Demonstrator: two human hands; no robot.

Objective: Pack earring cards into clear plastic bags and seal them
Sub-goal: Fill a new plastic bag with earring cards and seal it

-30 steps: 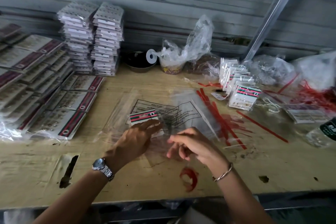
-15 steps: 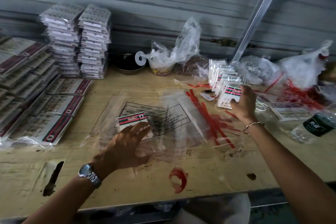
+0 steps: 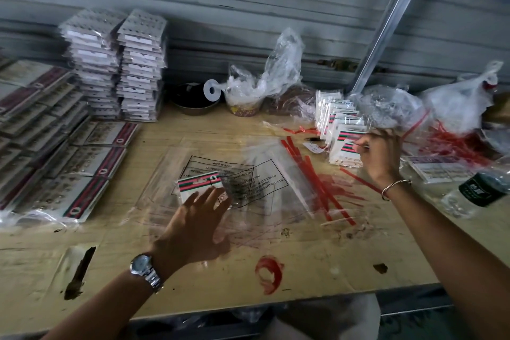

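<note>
– While the left hand lies nearest on the bench, what is its grip doing?
– Open: fingers spread flat over a striped earring card that lies on the clear plastic bags mid-bench.
– And the right hand?
– Farther out, right of the red strips; its grip pinches the front card of the leaning row of cards.
– Behind?
– Stacks of bagged cards at far left by the wall.
</note>
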